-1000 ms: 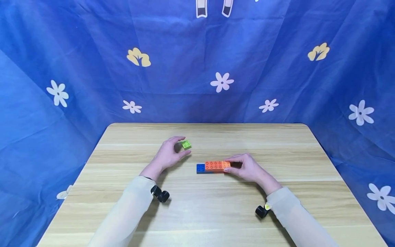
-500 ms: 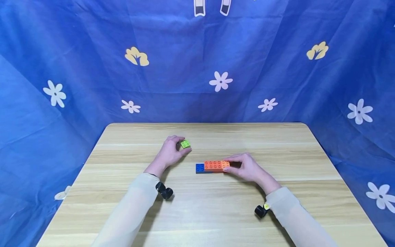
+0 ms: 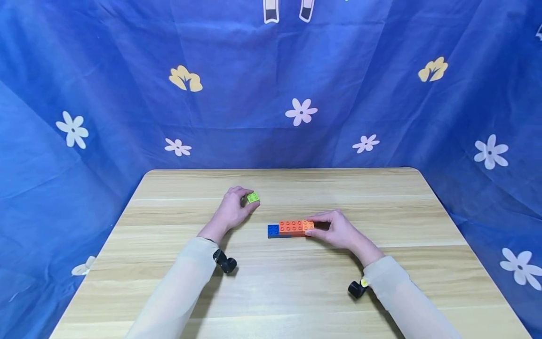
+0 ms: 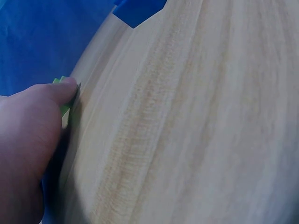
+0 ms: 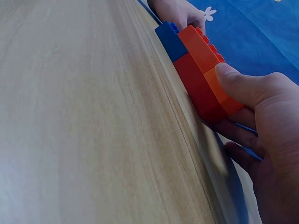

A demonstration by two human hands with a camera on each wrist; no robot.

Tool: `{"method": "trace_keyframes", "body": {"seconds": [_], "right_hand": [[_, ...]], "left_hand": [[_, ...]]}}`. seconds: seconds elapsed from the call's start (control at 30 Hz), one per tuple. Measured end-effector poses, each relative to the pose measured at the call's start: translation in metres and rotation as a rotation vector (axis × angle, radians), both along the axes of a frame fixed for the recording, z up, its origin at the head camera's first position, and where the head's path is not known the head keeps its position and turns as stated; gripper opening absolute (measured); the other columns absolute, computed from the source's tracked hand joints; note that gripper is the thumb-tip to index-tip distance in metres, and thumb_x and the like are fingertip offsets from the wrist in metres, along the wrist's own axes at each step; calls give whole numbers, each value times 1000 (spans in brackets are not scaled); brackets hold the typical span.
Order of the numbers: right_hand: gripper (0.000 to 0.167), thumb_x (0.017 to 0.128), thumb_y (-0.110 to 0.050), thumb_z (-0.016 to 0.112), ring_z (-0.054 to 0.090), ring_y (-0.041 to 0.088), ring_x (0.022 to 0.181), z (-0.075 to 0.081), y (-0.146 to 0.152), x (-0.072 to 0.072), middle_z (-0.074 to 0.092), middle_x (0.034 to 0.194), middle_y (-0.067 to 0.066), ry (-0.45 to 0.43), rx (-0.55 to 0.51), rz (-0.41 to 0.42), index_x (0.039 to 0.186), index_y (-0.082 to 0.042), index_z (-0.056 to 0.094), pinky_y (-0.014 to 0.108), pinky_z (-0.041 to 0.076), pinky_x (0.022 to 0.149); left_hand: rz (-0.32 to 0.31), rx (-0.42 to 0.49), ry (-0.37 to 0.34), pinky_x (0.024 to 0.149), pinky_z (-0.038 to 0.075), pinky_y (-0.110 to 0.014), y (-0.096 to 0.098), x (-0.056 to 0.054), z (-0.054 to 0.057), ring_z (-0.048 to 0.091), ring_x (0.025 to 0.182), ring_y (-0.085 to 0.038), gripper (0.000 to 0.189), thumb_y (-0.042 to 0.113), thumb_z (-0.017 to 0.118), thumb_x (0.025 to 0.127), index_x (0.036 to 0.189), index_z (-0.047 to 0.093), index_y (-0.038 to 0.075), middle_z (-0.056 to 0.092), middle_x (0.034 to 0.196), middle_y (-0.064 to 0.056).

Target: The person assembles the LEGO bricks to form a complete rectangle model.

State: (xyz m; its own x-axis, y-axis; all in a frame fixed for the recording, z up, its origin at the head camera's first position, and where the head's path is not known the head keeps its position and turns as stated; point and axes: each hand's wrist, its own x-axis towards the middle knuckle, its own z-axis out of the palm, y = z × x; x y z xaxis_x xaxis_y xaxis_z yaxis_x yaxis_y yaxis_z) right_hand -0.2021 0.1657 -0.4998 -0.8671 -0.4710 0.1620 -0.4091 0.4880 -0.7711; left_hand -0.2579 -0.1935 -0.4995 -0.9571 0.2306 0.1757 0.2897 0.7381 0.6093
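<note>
My left hand (image 3: 233, 209) pinches a small lime-green toy building brick (image 3: 253, 197) between thumb and fingers toward the back of the table. In the left wrist view, the thumb covers most of that green brick (image 4: 64, 108). My right hand (image 3: 336, 229) grips the right end of a joined row of bricks, thumb on a light-orange brick (image 5: 224, 91). A longer red-orange brick (image 3: 290, 226) sits beside it on the upper layer. Below them are a red brick (image 5: 196, 88) and a blue brick (image 3: 273, 230), whose studs show at the left end.
The bricks are on a light wood-grain table (image 3: 271, 282). A blue cloth (image 3: 237, 94) with white flowers hangs behind the back edge and along both sides. A small black camera is strapped at each wrist.
The left thumb and fingers have drawn in against the green brick, which has turned slightly. My right hand stays on the joined bricks. The whole head view has shifted slightly.
</note>
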Motion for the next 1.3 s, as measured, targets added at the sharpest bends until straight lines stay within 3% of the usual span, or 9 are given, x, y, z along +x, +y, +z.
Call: {"method": "trace_keyframes", "body": {"seconds": [0.33,0.57,0.77,0.87,1.23,1.3], "right_hand": [[41,88,-35,89,67,30,123,-3,0,0,75,124,5,4,-13,-3,123,-16,81,51,48,110],[39,89,-36,89,68,29,121,-4,1,0,76,123,4,33,-30,7,123,-18,81,51,49,109],[41,89,-35,89,67,30,122,-3,1,1,76,124,6,21,-24,8,124,-14,80,51,48,109],[41,89,-34,89,67,30,122,-2,0,1,76,123,6,19,-22,7,123,-13,80,51,48,109],[42,89,-37,89,67,30,123,-4,0,1,75,124,6,19,-14,2,124,-15,80,51,48,110],[42,89,-36,89,67,30,123,-4,0,1,75,124,6,17,-14,1,124,-14,80,50,48,110]], "left_hand": [[-11,13,6,99,52,-48,-6,2,2,61,111,-31,53,35,78,99,139,66,2,68,125,-15],[-17,41,2,100,54,-49,-10,7,10,67,106,-31,54,34,78,99,142,64,5,71,123,-14],[-39,37,38,113,44,-53,-8,17,23,61,129,-38,53,34,79,98,142,66,7,68,137,-16],[-56,45,46,115,42,-53,-5,23,28,59,133,-38,53,33,79,98,142,65,7,67,139,-17],[-124,75,46,114,43,-52,5,40,39,61,132,-35,53,32,81,97,141,66,7,66,141,-14],[-148,86,44,114,43,-52,7,43,41,69,119,-33,53,31,81,97,141,66,6,65,142,-15]]}}
